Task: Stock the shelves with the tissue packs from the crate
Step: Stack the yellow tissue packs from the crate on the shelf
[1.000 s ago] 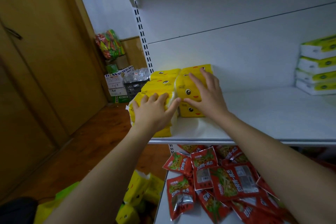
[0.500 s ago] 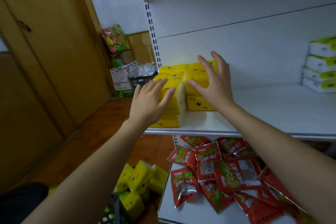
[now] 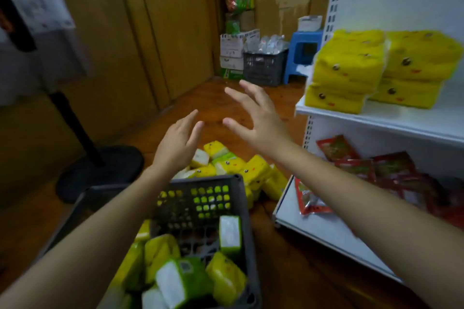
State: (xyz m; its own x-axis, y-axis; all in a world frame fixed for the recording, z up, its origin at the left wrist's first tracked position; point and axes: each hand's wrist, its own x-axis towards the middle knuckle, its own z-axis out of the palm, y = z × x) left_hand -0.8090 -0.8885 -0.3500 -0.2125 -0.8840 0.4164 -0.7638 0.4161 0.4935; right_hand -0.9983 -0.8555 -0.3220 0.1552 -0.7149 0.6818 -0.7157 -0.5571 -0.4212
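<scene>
Both hands are hovering empty, fingers spread — the left hand sitting nearer the packs lying below on the floor behind the crate, the right hand hanging closer to the shelf.

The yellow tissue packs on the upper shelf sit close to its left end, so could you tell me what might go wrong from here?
1. The left stack of yellow tissue packs overhangs the end of the upper shelf; a nudge could tip it off.
2. Loose packs on the floor beyond the dark crate could be stepped on.
3. Both the left hand and right hand are empty and open, so reaching in quickly might knock the crate's jumbled packs.
</scene>
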